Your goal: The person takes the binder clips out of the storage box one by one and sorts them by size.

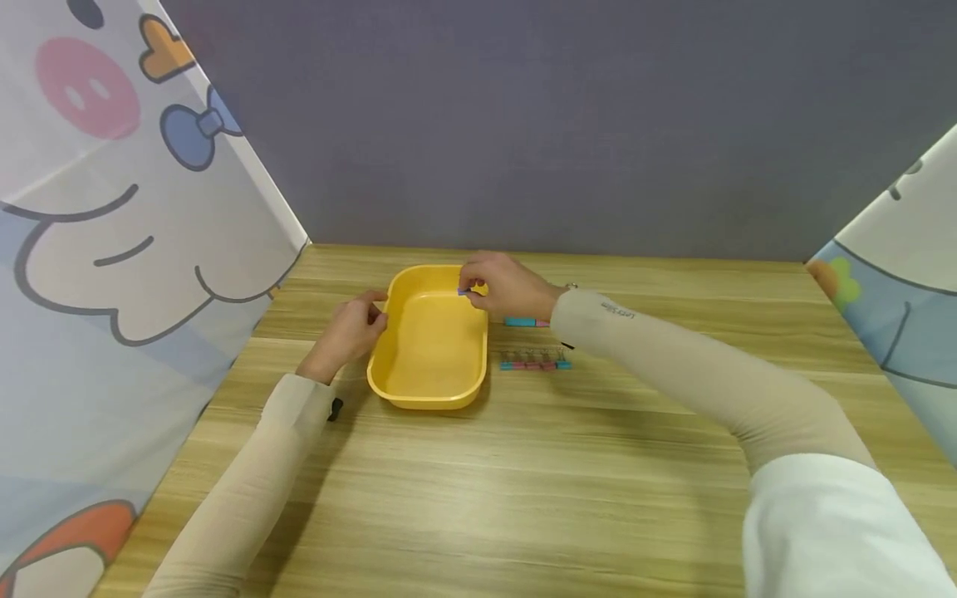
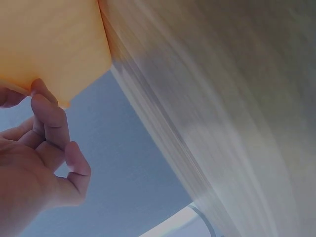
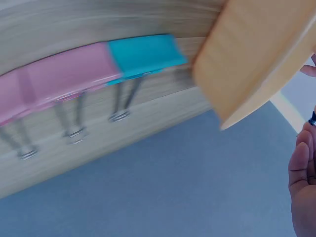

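A yellow plastic tray (image 1: pixel 429 353) stands on the wooden table. My left hand (image 1: pixel 350 334) pinches its left rim between thumb and fingers; the left wrist view shows these fingers (image 2: pixel 47 111) at the tray's edge. Over the tray's far right corner, my right hand (image 1: pixel 503 282) pinches a small blue binder clip (image 1: pixel 463 291), mostly hidden by the fingertips. Only a dark bit of that clip shows at the edge of the right wrist view. To the right of the tray lies a row of pink and teal binder clips (image 1: pixel 535 366). Another row (image 1: pixel 521 321) lies behind it, partly covered by my right forearm.
The wooden table (image 1: pixel 478 498) ends at a grey panel (image 1: pixel 553 124) at the back. Cartoon-printed cloth (image 1: pixel 149 249) hangs on the left, with similar cloth (image 1: pixel 920 266) on the right. A small black object (image 1: pixel 336 409) shows beside the left wrist.
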### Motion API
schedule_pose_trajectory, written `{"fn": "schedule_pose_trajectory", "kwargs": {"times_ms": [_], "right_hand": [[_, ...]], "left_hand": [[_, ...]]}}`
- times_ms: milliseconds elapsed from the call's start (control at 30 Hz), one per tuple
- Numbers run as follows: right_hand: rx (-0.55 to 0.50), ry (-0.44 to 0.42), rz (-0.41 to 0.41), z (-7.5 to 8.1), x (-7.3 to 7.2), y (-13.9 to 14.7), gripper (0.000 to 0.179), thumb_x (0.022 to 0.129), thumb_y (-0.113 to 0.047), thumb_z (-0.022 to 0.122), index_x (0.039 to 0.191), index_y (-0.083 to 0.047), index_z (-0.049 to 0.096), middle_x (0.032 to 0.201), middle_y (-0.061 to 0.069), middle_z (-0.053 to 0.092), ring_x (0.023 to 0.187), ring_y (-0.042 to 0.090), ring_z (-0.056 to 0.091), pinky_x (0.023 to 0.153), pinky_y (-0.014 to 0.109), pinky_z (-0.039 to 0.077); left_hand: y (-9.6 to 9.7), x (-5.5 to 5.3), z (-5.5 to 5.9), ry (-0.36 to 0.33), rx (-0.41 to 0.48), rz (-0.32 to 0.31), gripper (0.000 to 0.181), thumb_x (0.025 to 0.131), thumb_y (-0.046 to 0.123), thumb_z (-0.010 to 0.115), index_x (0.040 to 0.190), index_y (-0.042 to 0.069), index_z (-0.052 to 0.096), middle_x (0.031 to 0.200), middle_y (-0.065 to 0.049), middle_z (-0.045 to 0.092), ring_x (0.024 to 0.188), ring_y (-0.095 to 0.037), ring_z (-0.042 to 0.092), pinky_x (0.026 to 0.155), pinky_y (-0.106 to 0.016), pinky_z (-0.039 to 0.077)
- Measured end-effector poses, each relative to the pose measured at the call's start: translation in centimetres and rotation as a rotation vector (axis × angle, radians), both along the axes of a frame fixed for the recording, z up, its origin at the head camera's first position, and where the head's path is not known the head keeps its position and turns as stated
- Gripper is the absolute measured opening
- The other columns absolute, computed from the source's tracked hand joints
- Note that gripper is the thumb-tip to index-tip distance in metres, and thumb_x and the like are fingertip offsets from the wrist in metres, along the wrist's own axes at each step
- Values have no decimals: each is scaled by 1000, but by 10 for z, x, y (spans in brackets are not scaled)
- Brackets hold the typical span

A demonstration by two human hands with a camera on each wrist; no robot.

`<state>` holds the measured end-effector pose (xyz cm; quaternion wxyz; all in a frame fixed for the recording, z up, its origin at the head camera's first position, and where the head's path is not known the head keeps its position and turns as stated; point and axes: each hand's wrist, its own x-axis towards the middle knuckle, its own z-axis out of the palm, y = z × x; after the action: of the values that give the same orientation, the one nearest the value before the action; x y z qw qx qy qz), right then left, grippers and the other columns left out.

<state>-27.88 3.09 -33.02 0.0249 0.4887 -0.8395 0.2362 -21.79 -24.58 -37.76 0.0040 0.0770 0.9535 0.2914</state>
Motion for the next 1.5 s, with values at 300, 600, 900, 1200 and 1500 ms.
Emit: {"fn": "schedule_pose_trajectory", "kwargs": {"times_ms": [300, 600, 900, 1200, 1500], "right_hand": [[-41, 104, 49, -6, 11, 52, 7, 84, -3, 68, 89, -8, 69, 88, 0, 59, 79, 17, 55, 71, 28, 46], [-79, 154, 1, -27, 30, 101, 10, 81, 0, 71, 88, -8, 69, 86, 0, 59, 78, 14, 52, 73, 32, 48], [-4, 27, -78, -54, 52, 144, 16, 78, 4, 73, 88, -8, 69, 90, -2, 60, 80, 14, 57, 67, 30, 50], [46, -27, -80, -75, 55, 154, 15, 80, 1, 72, 86, -12, 69, 88, -6, 60, 79, 7, 56, 68, 25, 50], [72, -57, -94, -82, 57, 154, 14, 81, 0, 71, 87, -13, 69, 89, -5, 59, 79, 7, 54, 67, 24, 50]], "left_hand": [[-3, -3, -1, -9, 8, -3, 41, 95, 9, 52, 132, -5, 46, 93, -18, 62, 77, -27, 59, 68, -37, 49], [-6, -3, -2, -27, 14, -12, 41, 95, 9, 52, 134, -5, 45, 95, -18, 62, 79, -27, 60, 70, -38, 50], [-13, 1, 0, -28, 19, -24, 42, 95, 8, 50, 134, -7, 43, 96, -20, 61, 80, -28, 59, 70, -39, 50], [-17, 2, 4, -4, 19, -22, 40, 95, 7, 51, 132, -7, 45, 92, -19, 62, 78, -28, 59, 68, -38, 49], [-16, 2, 4, -2, 5, -21, 41, 95, 8, 52, 132, -7, 45, 93, -20, 62, 78, -28, 59, 68, -39, 49]]}}
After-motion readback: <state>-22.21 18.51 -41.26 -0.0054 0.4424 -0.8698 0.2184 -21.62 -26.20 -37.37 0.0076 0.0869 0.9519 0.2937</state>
